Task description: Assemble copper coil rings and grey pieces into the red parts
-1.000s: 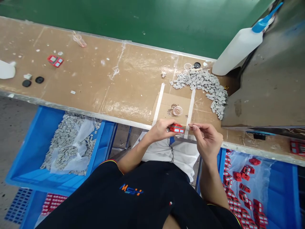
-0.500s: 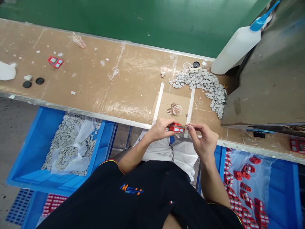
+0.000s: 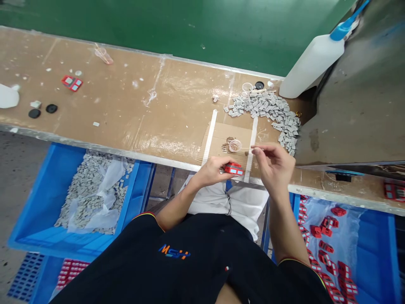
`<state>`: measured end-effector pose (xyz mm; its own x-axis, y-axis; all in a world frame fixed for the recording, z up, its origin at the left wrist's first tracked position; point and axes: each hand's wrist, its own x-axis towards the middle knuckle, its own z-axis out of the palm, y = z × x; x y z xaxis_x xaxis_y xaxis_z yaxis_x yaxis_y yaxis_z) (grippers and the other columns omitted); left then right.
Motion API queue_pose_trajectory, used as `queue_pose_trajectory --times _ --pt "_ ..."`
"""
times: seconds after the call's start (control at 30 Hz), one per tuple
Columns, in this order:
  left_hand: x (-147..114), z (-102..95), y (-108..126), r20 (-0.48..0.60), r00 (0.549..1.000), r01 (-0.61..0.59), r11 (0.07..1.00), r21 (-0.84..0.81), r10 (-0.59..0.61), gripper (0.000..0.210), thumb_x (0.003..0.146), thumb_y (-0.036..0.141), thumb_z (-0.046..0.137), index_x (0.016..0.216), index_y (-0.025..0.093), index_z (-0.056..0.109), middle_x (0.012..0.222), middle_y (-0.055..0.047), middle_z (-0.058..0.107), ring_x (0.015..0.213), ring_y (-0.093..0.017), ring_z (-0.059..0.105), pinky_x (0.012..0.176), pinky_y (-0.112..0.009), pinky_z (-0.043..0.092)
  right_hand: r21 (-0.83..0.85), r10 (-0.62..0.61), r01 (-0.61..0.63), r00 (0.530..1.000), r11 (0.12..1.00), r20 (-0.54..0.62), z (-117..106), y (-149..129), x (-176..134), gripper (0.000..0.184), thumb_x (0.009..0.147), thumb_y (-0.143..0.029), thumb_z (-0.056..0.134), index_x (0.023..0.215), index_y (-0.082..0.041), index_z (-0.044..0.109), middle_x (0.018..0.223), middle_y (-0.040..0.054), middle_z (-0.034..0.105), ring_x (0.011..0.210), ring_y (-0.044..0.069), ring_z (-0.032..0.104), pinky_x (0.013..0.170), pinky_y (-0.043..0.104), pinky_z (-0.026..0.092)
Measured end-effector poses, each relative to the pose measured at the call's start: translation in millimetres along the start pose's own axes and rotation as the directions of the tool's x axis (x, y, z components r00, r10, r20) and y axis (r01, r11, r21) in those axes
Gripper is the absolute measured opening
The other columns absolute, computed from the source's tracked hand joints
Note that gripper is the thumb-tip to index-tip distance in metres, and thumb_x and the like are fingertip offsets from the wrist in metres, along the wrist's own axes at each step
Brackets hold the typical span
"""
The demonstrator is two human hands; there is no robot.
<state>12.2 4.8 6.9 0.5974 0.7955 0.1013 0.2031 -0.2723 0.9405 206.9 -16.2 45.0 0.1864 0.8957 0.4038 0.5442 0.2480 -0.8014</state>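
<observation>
Left hand (image 3: 211, 172) grips the red piece (image 3: 234, 169) at the table's (image 3: 171, 126) near edge; right hand (image 3: 276, 166) pinches a thin stick (image 3: 247, 148), long axis pointing left towards the clear cup (image 3: 235, 146), beyond the piece.

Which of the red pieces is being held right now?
The red piece pinched in the left hand, near the front edge of the bench. The other visible ones lie on it or in blue bins, untouched.

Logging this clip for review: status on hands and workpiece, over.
Left hand gripping red piece. Right hand pinching thin stick, pointed toward clear cup. Nothing seen blocking the stick.
</observation>
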Motion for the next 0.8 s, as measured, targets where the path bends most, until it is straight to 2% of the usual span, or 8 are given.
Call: queue_pose_trajectory --times 0.07,0.13,0.23,0.3,0.4,0.53,0.63,0.8 --pt "-0.2 -0.3 0.1 0.006 1.000 0.015 1.000 0.001 -0.015 0.020 0.083 0.023 0.074 0.101 0.014 0.071 0.089 -0.005 0.075 0.076 -0.015 0.067 0.070 -0.024 0.053 -0.008 -0.079 0.080 0.995 0.997 0.065 12.8 3.3 12.9 0.017 0.094 -0.033 0.063 0.084 -0.021 0.069 0.085 0.0048 0.075 0.077 0.019 0.071 0.066 0.030 0.057" --pt "-0.4 -0.2 -0.5 0.002 1.000 0.017 1.000 -0.003 -0.017 0.020 0.084 0.024 0.073 0.100 0.014 0.071 0.087 -0.004 0.074 0.074 -0.014 0.066 0.069 -0.024 0.052 -0.032 -0.105 0.111 0.983 0.993 0.148 23.4 6.3 20.1 0.021 0.096 -0.035 0.060 0.082 -0.022 0.067 0.090 0.0063 0.074 0.081 0.019 0.069 0.066 0.030 0.057" --pt "-0.7 -0.2 -1.7 -0.006 1.000 -0.008 1.000 -0.011 0.008 0.020 0.084 0.027 0.074 0.098 0.014 0.071 0.086 -0.004 0.074 0.074 -0.014 0.066 0.069 -0.024 0.052 -0.052 -0.107 0.124 0.960 0.991 0.260 26.6 12.9 28.8 0.020 0.096 -0.040 0.058 0.091 -0.023 0.067 0.099 0.0080 0.072 0.089 0.021 0.068 0.073 0.033 0.057" --pt "-0.9 -0.7 -2.1 -0.002 1.000 -0.027 1.000 -0.005 0.027 0.021 0.085 0.028 0.075 0.099 0.014 0.071 0.087 -0.005 0.075 0.076 -0.015 0.067 0.070 -0.024 0.052 -0.087 -0.111 0.139 0.957 0.986 0.269 21.6 22.6 42.2 0.019 0.097 -0.039 0.056 0.099 -0.023 0.066 0.102 0.0081 0.070 0.093 0.022 0.067 0.077 0.035 0.056" --pt "-1.1 -1.7 -2.0 0.012 0.999 -0.030 1.000 0.008 0.030 0.022 0.085 0.027 0.074 0.102 0.015 0.070 0.092 -0.006 0.076 0.079 -0.016 0.069 0.071 -0.024 0.052 -0.239 -0.109 0.168 0.964 0.957 0.242 15.6 49.3 76.3 0.016 0.097 -0.030 0.052 0.101 -0.025 0.067 0.103 0.0082 0.067 0.087 0.022 0.064 0.080 0.037 0.055" --pt "-1.2 -1.6 -2.1 0.013 1.000 -0.017 1.000 -0.002 0.017 0.021 0.084 0.023 0.074 0.103 0.015 0.071 0.092 -0.006 0.077 0.079 -0.015 0.069 0.071 -0.024 0.053 -0.396 -0.157 0.289 0.929 0.872 0.334 23.1 89.1 115.5 0.015 0.093 -0.025 0.054 0.096 -0.024 0.068 0.100 0.0091 0.067 0.087 0.025 0.060 0.083 0.040 0.052" --pt "-1.0 -0.8 -3.0 0.012 1.000 -0.021 0.999 -0.030 0.021 0.021 0.083 0.022 0.075 0.103 0.015 0.071 0.094 -0.006 0.077 0.081 -0.016 0.070 0.074 -0.024 0.053 -0.435 -0.189 0.353 0.907 0.828 0.377 33.7 102.7 123.6 0.015 0.093 -0.024 0.053 0.088 -0.023 0.067 0.095 0.0098 0.067 0.090 0.027 0.058 0.083 0.040 0.051" --pt "-1.1 -0.5 -4.2 -0.004 0.999 -0.041 0.998 -0.048 0.041 0.023 0.082 0.021 0.077 0.103 0.015 0.072 0.096 -0.007 0.078 0.083 -0.016 0.072 0.075 -0.024 0.054 -0.431 -0.206 0.352 0.915 0.831 0.348 38.9 101.7 117.2 0.022 0.097 -0.029 0.048 0.080 -0.023 0.062 0.089 0.0086 0.065 0.087 0.025 0.057 0.079 0.037 0.050"
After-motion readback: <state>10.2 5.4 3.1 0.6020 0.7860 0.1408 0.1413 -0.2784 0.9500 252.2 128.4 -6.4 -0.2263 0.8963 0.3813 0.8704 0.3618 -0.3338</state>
